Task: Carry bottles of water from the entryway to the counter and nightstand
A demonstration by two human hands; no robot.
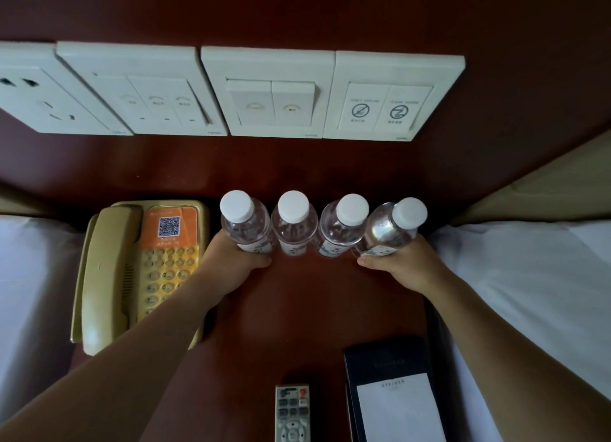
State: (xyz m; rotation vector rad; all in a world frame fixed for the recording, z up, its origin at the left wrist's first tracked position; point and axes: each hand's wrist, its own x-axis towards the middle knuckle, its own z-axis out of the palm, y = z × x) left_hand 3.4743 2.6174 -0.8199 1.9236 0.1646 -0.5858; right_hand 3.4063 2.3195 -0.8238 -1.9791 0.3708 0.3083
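Between two beds, four bottles stand upright in a row on the nightstand. Left hand fingers wrap the leftmost bottle; right hand fingers wrap the rightmost bottle. Two middle bottles stand between both hands.

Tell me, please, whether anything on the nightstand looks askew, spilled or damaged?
Nothing stands out. Four capped water bottles stand in a row; the left hand and right hand grip the end ones. No spill shows.
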